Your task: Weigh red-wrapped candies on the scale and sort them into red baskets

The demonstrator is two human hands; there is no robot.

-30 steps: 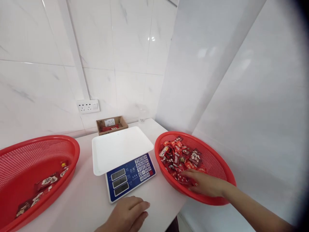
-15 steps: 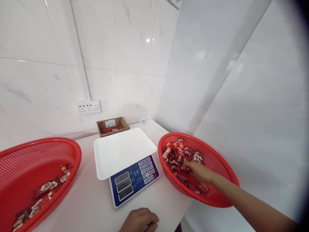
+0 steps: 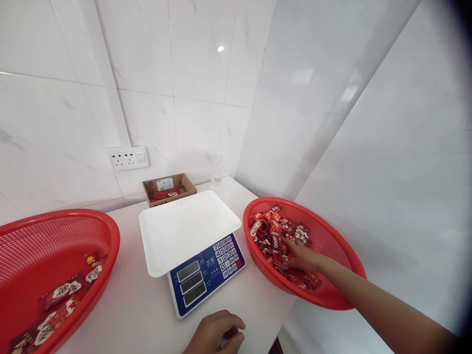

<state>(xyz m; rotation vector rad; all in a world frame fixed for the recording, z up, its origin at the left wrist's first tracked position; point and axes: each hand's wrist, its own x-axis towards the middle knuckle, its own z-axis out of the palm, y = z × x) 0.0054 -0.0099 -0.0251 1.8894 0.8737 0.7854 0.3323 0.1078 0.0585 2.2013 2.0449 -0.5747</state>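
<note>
My right hand (image 3: 303, 256) reaches into the red mesh basket (image 3: 341, 246) on the right. Its fingers are stretched and apart, touching a heap of small red wrapped snack packets (image 3: 275, 238). No packet shows clearly gripped in it. My left hand (image 3: 217, 332) rests at the table's near edge, loosely curled, with a gap between thumb and forefinger and nothing in it. Just beyond it stands a digital scale (image 3: 206, 278) with a blue keypad panel and a bare white weighing tray (image 3: 190, 231).
Another red mesh basket (image 3: 116, 241) at the left holds several larger red and brown packets (image 3: 66, 290). Behind the scale stands a cardboard box (image 3: 190, 184) with red packets inside. A clear container (image 3: 217, 181) stands near the wall. A socket (image 3: 129, 158) is on the tiled wall.
My right hand's fingers have gone from pinched together to spread over the packets. My left thumb and forefinger have parted slightly. The view has shifted a little.
</note>
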